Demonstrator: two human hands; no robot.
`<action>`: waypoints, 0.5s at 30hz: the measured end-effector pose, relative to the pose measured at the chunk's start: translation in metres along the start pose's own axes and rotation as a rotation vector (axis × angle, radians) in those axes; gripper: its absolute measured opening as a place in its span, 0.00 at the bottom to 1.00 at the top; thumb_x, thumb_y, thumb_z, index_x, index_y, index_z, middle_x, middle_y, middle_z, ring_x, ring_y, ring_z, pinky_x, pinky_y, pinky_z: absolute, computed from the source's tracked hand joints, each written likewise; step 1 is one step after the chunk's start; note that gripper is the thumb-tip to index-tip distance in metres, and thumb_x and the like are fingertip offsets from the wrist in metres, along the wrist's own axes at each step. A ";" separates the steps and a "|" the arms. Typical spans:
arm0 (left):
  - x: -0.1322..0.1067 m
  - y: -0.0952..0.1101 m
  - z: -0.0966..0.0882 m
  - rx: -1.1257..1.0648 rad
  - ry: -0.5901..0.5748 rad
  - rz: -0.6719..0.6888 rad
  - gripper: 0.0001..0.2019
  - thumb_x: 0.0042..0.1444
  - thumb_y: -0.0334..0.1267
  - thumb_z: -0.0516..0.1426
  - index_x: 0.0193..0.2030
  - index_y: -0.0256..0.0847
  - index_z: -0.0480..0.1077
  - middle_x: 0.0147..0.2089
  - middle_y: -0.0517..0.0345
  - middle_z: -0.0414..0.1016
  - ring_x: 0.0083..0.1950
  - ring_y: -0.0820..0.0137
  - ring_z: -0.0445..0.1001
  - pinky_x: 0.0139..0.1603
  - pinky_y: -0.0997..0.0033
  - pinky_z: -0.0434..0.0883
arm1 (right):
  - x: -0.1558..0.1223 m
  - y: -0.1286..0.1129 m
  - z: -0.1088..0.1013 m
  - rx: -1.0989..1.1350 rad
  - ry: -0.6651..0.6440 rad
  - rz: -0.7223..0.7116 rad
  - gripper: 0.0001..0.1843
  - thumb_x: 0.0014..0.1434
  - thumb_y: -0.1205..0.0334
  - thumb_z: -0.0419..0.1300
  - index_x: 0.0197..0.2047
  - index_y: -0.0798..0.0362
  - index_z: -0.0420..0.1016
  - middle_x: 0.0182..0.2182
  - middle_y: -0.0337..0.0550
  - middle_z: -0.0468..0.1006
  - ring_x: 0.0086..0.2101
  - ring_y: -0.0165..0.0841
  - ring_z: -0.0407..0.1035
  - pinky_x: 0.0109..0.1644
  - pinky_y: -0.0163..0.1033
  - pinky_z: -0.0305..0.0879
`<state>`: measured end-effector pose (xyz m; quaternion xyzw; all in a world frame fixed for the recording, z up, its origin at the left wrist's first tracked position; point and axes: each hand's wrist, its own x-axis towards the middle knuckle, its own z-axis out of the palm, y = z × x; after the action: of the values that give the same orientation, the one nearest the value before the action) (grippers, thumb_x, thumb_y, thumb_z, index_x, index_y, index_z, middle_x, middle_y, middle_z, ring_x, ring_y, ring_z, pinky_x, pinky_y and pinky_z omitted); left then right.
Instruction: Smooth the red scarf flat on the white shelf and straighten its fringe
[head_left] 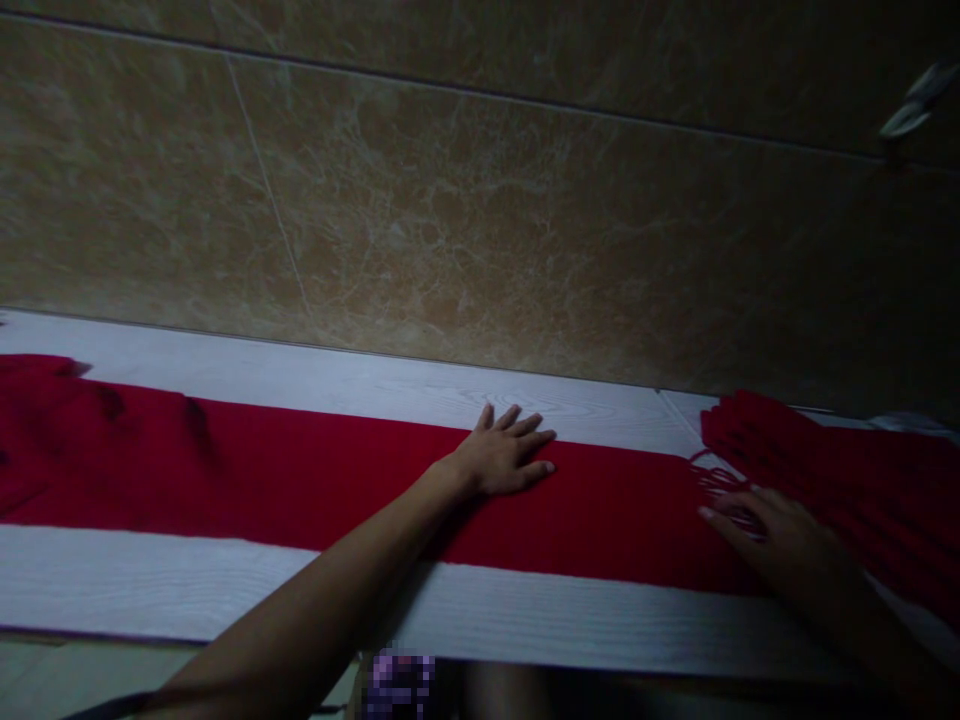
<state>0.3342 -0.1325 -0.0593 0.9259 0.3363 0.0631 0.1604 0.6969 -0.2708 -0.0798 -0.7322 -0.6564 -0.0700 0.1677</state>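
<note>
A long red scarf [322,470] lies stretched from left to right along a white wood-grain board. It is smooth in the middle and wrinkled at the far left; its right end has fringe strands [712,478]. My left hand [504,458] rests flat on the scarf near its upper edge, fingers spread and the tips reaching the board. At the fringed end is my right hand [780,530], its thumb and forefinger curled together around some strands. Dim light partly obscures its other fingers.
The white board [225,585] runs along a brown marbled tile wall [450,220]. More red fringed cloth [832,470] is heaped at the right. A pale object [911,115] shows at upper right. Below the board's front edge is a pixelated purple patch [401,685].
</note>
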 end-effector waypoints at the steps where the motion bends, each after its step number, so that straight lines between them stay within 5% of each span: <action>1: 0.000 0.000 0.000 -0.001 -0.001 0.000 0.34 0.65 0.63 0.42 0.73 0.52 0.53 0.78 0.54 0.45 0.78 0.49 0.37 0.72 0.30 0.35 | 0.002 -0.002 -0.002 0.053 -0.022 -0.004 0.25 0.56 0.36 0.50 0.29 0.47 0.75 0.31 0.49 0.79 0.35 0.48 0.75 0.38 0.52 0.71; 6: 0.000 0.000 0.001 0.003 0.012 0.000 0.34 0.65 0.63 0.42 0.73 0.51 0.54 0.77 0.53 0.46 0.78 0.49 0.39 0.72 0.30 0.37 | 0.009 -0.016 -0.011 0.227 -0.078 0.126 0.21 0.51 0.38 0.53 0.25 0.46 0.72 0.23 0.43 0.76 0.25 0.40 0.70 0.30 0.42 0.65; 12: 0.001 0.000 0.001 0.004 0.006 -0.001 0.34 0.65 0.63 0.42 0.73 0.52 0.54 0.77 0.54 0.47 0.78 0.49 0.39 0.72 0.30 0.36 | 0.011 -0.033 -0.028 0.487 -0.070 0.408 0.18 0.39 0.40 0.61 0.21 0.47 0.71 0.30 0.47 0.83 0.36 0.46 0.77 0.40 0.44 0.69; 15: 0.001 0.000 0.001 0.010 0.006 -0.001 0.34 0.65 0.64 0.42 0.73 0.51 0.54 0.77 0.53 0.47 0.78 0.49 0.39 0.72 0.30 0.36 | 0.015 -0.041 -0.034 0.606 -0.098 0.508 0.17 0.36 0.43 0.63 0.21 0.47 0.69 0.26 0.46 0.82 0.33 0.45 0.76 0.36 0.43 0.70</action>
<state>0.3349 -0.1317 -0.0600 0.9263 0.3374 0.0642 0.1550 0.6629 -0.2651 -0.0367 -0.7911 -0.4525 0.2055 0.3566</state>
